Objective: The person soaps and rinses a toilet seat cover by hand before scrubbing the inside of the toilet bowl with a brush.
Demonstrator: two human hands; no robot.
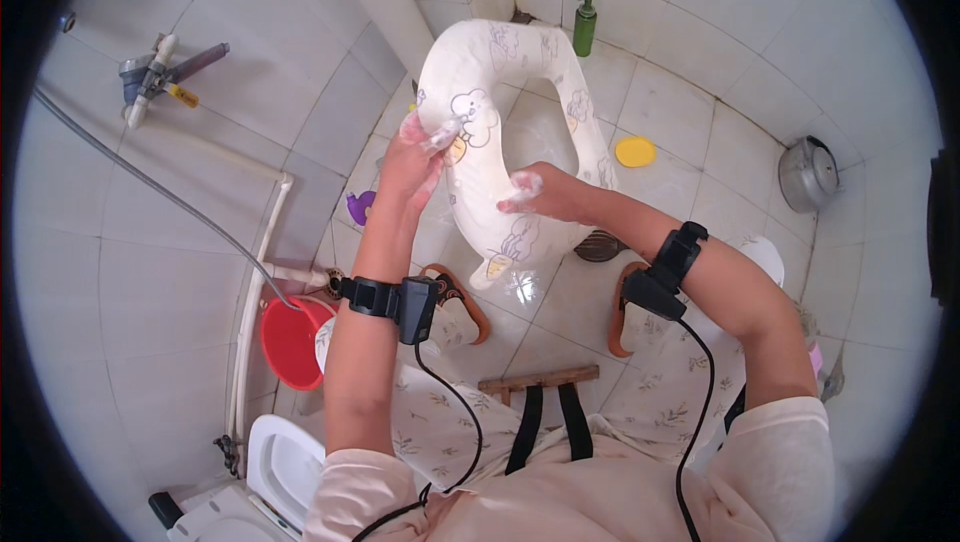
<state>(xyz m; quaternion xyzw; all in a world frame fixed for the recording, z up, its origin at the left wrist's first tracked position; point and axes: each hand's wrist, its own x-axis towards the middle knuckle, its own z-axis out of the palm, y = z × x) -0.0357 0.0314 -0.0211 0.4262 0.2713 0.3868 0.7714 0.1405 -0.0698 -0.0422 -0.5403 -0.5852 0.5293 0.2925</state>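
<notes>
A cream padded toilet seat ring [470, 132] with cartoon prints is held up in front of me, its long opening turned toward the right. At its left outer edge, my left hand [420, 157] grips the rim, with white foam on the fingers. My right hand [540, 192] reaches across the opening and is closed on the inner edge near the lower part, its fingertips also foamy. The underside of the ring and the fingers behind it are hidden.
Around the tiled floor [690, 182] are a green pump bottle [585, 26], a yellow lid-like disc [635, 152], a purple object [361, 208] and a metal pot [808, 175]. Left of me are a red bucket [292, 347], a wall tap [150, 82] with a grey hose and a white toilet [285, 467].
</notes>
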